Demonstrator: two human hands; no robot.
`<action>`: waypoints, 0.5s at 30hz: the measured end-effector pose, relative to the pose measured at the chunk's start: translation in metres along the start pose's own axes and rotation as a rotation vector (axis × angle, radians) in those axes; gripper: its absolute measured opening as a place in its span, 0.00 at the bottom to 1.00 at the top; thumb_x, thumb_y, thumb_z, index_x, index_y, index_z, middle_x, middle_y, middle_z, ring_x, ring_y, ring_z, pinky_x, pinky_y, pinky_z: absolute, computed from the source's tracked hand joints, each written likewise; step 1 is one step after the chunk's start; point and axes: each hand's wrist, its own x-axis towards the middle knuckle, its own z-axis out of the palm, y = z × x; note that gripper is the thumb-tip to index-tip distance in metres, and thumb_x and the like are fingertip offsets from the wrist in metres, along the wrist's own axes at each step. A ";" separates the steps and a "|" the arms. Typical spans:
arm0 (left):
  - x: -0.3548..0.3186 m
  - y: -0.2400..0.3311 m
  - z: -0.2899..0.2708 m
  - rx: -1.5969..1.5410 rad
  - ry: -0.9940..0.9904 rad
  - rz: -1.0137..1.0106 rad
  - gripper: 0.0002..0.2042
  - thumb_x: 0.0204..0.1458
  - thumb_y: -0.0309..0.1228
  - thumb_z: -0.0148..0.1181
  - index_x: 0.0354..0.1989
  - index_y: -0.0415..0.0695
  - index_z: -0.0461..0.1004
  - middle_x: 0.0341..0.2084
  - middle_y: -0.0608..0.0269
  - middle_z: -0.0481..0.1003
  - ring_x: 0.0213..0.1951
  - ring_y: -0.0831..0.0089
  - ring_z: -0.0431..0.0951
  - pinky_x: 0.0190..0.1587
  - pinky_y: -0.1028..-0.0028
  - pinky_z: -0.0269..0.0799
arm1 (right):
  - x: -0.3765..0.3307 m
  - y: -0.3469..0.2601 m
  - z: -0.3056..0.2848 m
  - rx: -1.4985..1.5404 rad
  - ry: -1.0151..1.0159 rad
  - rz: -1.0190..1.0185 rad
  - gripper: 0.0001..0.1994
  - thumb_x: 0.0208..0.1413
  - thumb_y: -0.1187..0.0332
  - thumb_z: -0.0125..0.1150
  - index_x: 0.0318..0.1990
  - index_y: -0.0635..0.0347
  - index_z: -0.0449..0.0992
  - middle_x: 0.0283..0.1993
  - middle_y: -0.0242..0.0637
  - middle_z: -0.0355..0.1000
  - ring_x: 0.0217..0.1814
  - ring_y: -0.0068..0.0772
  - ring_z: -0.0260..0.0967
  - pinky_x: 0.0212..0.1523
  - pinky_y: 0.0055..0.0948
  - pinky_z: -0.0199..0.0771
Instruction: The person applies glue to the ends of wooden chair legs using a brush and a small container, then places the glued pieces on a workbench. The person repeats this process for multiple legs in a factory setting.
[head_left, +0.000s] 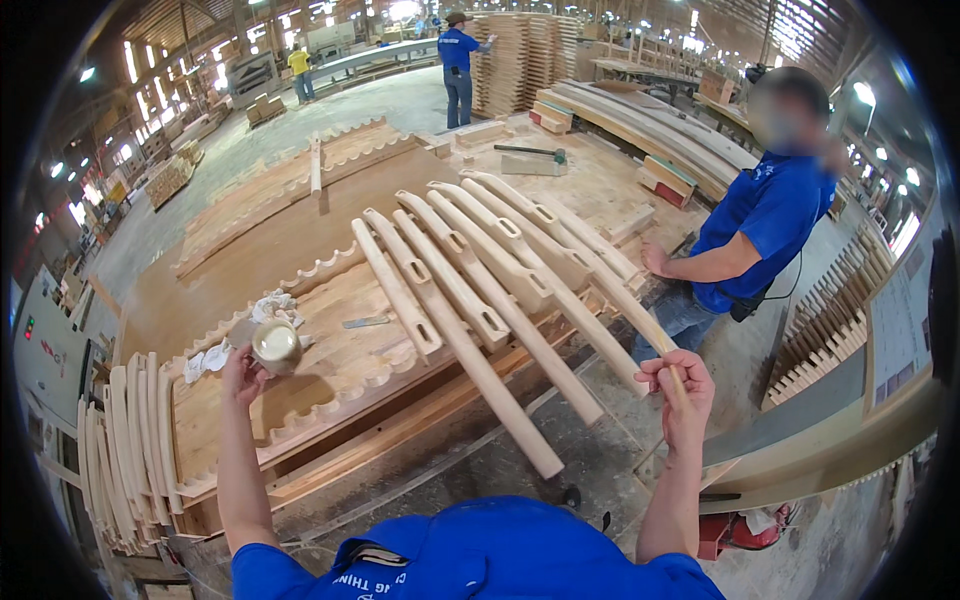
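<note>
My left hand (244, 378) grips the side of a round open can (276, 344), pale inside, over the left part of the bench. At the right, my right hand (682, 385) is closed in a pinch on a thin light wooden stick (663, 343). The stick lines up with the end of a long wooden post, and I cannot tell whether they touch. Several pale wooden posts (500, 370) with oval slots lie slanted side by side across the bench, their near ends jutting past its edge. White rags (275, 306) lie just beyond the can.
Scalloped wooden rails (340, 393) edge the wooden bench (330, 345), where a flat metal strip (365, 322) lies. A co-worker in blue (770, 220) stands at the right, one hand by the posts. Curved wooden pieces (130, 440) stand at left; a hammer (535, 151) lies farther back.
</note>
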 end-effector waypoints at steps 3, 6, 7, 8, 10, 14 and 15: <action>-0.014 -0.029 0.069 -0.368 -0.230 -0.031 0.15 0.59 0.37 0.49 0.50 0.43 0.71 0.45 0.57 0.74 0.48 0.62 0.75 0.52 0.60 0.74 | 0.013 -0.001 -0.030 0.086 0.085 -0.017 0.08 0.61 0.71 0.52 0.45 0.64 0.71 0.34 0.41 0.76 0.31 0.29 0.74 0.31 0.21 0.68; -0.039 -0.055 0.122 -0.491 -0.333 -0.029 0.16 0.61 0.38 0.46 0.53 0.43 0.70 0.51 0.56 0.73 0.52 0.59 0.73 0.56 0.56 0.70 | 0.029 -0.004 -0.064 0.145 0.044 -0.018 0.08 0.61 0.72 0.52 0.44 0.66 0.73 0.30 0.39 0.74 0.27 0.25 0.69 0.30 0.20 0.67; -0.044 -0.064 0.129 -0.513 -0.320 -0.036 0.17 0.62 0.38 0.45 0.53 0.43 0.70 0.52 0.55 0.72 0.53 0.58 0.72 0.57 0.55 0.69 | 0.037 0.000 -0.075 0.118 0.033 -0.035 0.08 0.61 0.72 0.52 0.44 0.66 0.73 0.30 0.39 0.73 0.27 0.24 0.69 0.30 0.20 0.67; -0.048 -0.075 0.149 -0.504 -0.258 -0.062 0.17 0.62 0.37 0.45 0.53 0.42 0.69 0.51 0.54 0.72 0.53 0.57 0.73 0.57 0.55 0.69 | 0.044 0.003 -0.088 0.082 0.033 -0.054 0.08 0.61 0.73 0.52 0.44 0.67 0.73 0.30 0.39 0.73 0.26 0.24 0.68 0.30 0.21 0.68; -0.061 -0.099 0.187 -0.557 -0.345 -0.071 0.17 0.62 0.36 0.43 0.55 0.40 0.68 0.53 0.52 0.71 0.54 0.57 0.71 0.56 0.54 0.69 | 0.054 0.003 -0.117 0.127 0.023 -0.009 0.07 0.59 0.75 0.54 0.43 0.67 0.72 0.31 0.39 0.73 0.28 0.23 0.68 0.30 0.21 0.68; -0.105 -0.128 0.280 -0.585 -0.320 -0.111 0.21 0.64 0.38 0.34 0.60 0.40 0.60 0.59 0.49 0.63 0.61 0.51 0.62 0.62 0.42 0.56 | 0.065 0.008 -0.162 0.121 0.031 0.059 0.05 0.58 0.76 0.54 0.41 0.65 0.71 0.32 0.39 0.71 0.29 0.25 0.68 0.31 0.21 0.68; -0.118 -0.134 0.296 -0.579 -0.310 -0.132 0.21 0.65 0.39 0.34 0.61 0.41 0.59 0.60 0.49 0.61 0.62 0.51 0.61 0.62 0.40 0.55 | 0.070 0.010 -0.167 0.106 0.027 0.079 0.05 0.58 0.76 0.54 0.41 0.65 0.71 0.33 0.40 0.71 0.29 0.26 0.67 0.31 0.21 0.68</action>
